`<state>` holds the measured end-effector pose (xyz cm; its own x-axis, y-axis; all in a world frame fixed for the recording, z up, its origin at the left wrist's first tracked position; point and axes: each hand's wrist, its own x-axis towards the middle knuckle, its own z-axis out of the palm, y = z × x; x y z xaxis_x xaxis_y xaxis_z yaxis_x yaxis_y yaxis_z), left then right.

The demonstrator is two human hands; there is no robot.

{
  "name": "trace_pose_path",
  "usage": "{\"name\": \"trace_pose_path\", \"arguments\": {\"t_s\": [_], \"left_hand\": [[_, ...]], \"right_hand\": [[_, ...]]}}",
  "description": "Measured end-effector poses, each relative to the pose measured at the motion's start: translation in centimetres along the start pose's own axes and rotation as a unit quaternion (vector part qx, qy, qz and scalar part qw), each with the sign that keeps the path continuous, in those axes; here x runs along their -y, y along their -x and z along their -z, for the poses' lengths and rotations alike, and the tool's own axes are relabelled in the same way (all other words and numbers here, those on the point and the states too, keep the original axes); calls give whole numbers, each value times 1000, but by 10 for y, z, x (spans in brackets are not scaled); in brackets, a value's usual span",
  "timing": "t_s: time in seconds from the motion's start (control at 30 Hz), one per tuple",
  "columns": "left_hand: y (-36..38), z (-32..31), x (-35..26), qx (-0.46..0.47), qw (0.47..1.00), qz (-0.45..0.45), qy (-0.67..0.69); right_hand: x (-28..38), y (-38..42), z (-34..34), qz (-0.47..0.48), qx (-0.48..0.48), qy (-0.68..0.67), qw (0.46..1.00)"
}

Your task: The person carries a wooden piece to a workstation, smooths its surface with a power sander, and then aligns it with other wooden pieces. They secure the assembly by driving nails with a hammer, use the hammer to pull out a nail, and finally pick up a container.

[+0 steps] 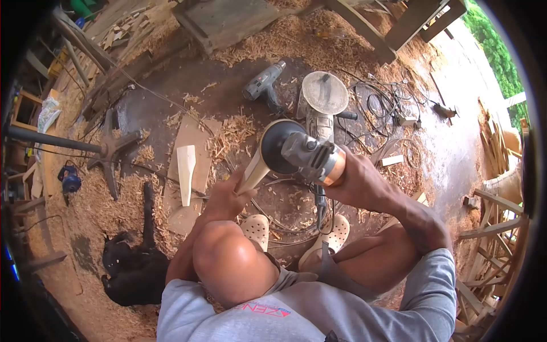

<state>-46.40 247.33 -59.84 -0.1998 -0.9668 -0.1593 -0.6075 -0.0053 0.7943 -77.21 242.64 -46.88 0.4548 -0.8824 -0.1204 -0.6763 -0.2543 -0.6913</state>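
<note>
My right hand (356,179) is wrapped round the body of an angle grinder (307,151). The black round backing pad (278,147) of its sanding disc faces up and left. In my left hand (228,196) is a pale, tapered piece of wood (254,172), held by its lower end. Its upper end lies against or just beside the disc; the contact is hidden. Just beyond, a second angle grinder (320,122) with a dusty, pale disc rests on the floor. Another tapered wooden piece (186,171) lies on a cardboard sheet (199,137) to the left.
A grey cordless drill (265,84) lies ahead. Tangled black cables (379,102) spread to the right. A black animal (134,268) lies at lower left, near a metal stand base (111,149). Wood shavings (279,43) cover much of the floor. Wooden frames (496,228) stand at right.
</note>
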Motion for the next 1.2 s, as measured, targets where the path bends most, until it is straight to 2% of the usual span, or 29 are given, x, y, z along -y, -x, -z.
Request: {"name": "trace_pose_path", "arguments": {"t_s": [0.1,0.2,0.3,0.4,0.5,0.57,0.63,0.67,0.7,0.73,0.8,0.87,0.9,0.93,1.03,1.1,1.17,1.2], "left_hand": [[0,6,-16,38,994,54,83],[0,5,-11,60,985,88,139],[-1,6,-6,69,979,83,172],[1,5,-3,68,974,71,203],[-1,0,4,66,968,71,232],[-2,2,-4,65,965,73,244],[-6,10,-14,154,935,162,275],[-7,7,-14,159,936,161,271],[-8,2,-11,146,937,138,284],[-9,1,-13,131,938,115,298],[-9,5,-16,129,942,128,281],[-8,7,-12,120,945,145,268],[-7,2,-4,101,960,106,239],[-7,2,-4,83,972,65,209],[-7,5,-8,81,975,69,193],[-7,5,-6,90,967,68,227],[-9,6,-4,94,959,67,260],[-10,5,-4,103,949,105,280]], "right_hand": [[-1,-2,0,-30,35,17,999],[-9,-4,0,-10,-4,13,1000],[-9,-6,7,-58,-26,22,998],[-16,-9,15,-152,-53,78,984],[-16,-6,19,-162,-47,37,985],[-9,-2,17,-130,-51,38,989],[3,1,13,-96,-3,18,995],[6,1,6,-45,-10,-7,999],[6,-2,4,-74,45,-13,996],[11,-5,3,-84,61,17,994],[12,-6,2,-91,77,47,992],[4,-7,0,-60,38,23,997],[2,-8,1,-58,41,23,997],[0,-9,4,-65,21,25,997],[-15,-12,11,-107,-2,37,994],[-26,-13,16,-154,-45,80,984],[-21,-13,22,-161,-49,68,983],[-16,-11,22,-159,-39,53,985]]}}
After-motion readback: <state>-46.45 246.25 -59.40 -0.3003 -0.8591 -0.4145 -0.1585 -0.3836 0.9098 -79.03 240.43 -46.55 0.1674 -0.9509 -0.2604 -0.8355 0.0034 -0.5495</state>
